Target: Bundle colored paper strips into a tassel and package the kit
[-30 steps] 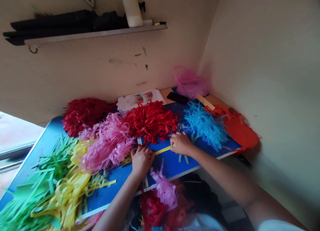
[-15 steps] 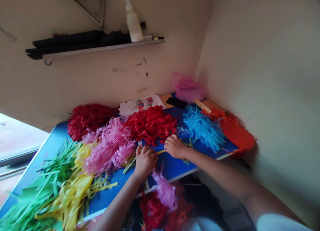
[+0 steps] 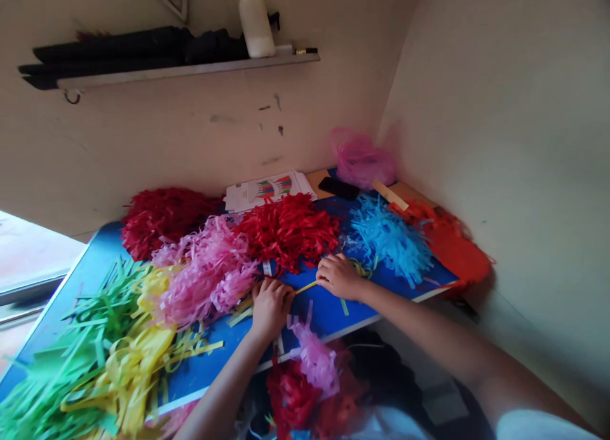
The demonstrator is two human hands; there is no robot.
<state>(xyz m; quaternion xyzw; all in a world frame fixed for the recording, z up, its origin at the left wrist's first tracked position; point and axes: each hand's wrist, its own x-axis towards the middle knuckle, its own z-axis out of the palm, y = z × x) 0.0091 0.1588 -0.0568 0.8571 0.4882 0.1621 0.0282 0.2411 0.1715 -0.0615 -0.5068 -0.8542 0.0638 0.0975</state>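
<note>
Between my two hands runs a thin yellow strip (image 3: 305,288), held taut just above the blue table. My left hand (image 3: 271,306) is closed on its left end, and my right hand (image 3: 339,276) pinches the other end. The fingertips are partly hidden, as both hands show mainly their backs. Right behind them lies a bunch of red fringed strips (image 3: 290,230). Pink fringed strips (image 3: 210,275) sit to the left of my left hand, and a blue fringed bunch (image 3: 391,240) is to the right of my right hand.
Green strips (image 3: 71,344) and yellow strips (image 3: 143,357) cover the table's left side. A darker red bunch (image 3: 162,220), printed sheets (image 3: 271,191), a phone (image 3: 339,187), a pink plastic bag (image 3: 365,160) and orange material (image 3: 452,249) lie farther back. A shelf (image 3: 190,70) holds a white bottle (image 3: 256,23).
My hands have drawn slightly farther apart, with more of the yellow strip showing between them. The camera view has shifted a little, so the shelf stands higher in the picture.
</note>
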